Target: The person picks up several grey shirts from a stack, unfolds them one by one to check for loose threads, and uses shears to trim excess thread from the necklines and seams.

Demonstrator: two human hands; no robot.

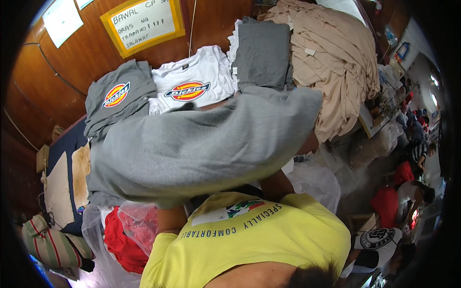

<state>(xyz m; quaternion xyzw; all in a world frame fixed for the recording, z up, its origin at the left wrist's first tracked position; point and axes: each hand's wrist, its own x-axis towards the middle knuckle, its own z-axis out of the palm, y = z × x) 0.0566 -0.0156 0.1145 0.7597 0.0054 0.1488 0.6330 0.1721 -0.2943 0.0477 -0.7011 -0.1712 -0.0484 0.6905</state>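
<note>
A large grey knit garment (201, 149) spreads in front of me, lifted and blurred in places by motion; its exact kind does not show. My right hand (309, 144) is at its right edge, with the fingers hidden by the cloth. A strip of skin shows above the far edge, apparently my left hand (217, 105); its fingers cannot be made out. Beyond the garment lie a folded grey T-shirt (115, 96) and a white T-shirt (192, 79), both with a red, yellow and blue oval print.
A folded grey cloth stack (263, 55) and a tall beige fabric heap (331, 62) stand at the back. Clear plastic with red cloth (129, 240) is at lower left, beside a striped bundle (53, 242). Other people (379, 245) sit or stand at right.
</note>
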